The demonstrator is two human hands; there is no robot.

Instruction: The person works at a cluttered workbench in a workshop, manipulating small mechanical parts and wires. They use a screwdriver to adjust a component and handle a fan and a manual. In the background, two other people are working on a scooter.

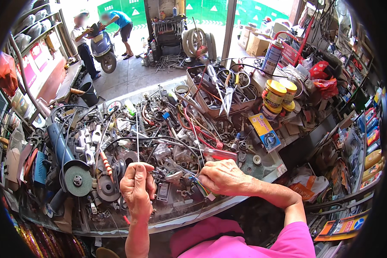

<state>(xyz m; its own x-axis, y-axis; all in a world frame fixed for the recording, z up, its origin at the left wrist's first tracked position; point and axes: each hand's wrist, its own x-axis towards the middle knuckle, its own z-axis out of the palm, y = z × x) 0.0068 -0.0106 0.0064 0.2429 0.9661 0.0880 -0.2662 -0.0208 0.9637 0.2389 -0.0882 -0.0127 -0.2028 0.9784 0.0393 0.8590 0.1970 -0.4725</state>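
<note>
My left hand (137, 187) is closed at the bench's near side, its thumb pressed along a thin metal rod (137, 148) that points up and away. To its right, my right hand (225, 177) is also closed, with the fingers curled down. A second thin rod (197, 139) runs up and leftward from these fingers. Just beyond the knuckles lies a screwdriver with a clear red handle (219, 154). Coloured wires with a white connector (210, 196) show below the right fingers. Under both hands spreads a dense heap of metal parts and cables (159, 148).
An angle grinder (76, 178) with a green disc lies at left. A toolbox (241, 105) with scissors stands at the back. Yellow tins (274, 92), a spray can (272, 56) and a yellow-blue box (264, 132) sit at right. Beyond, two people stand by a scooter (102, 48).
</note>
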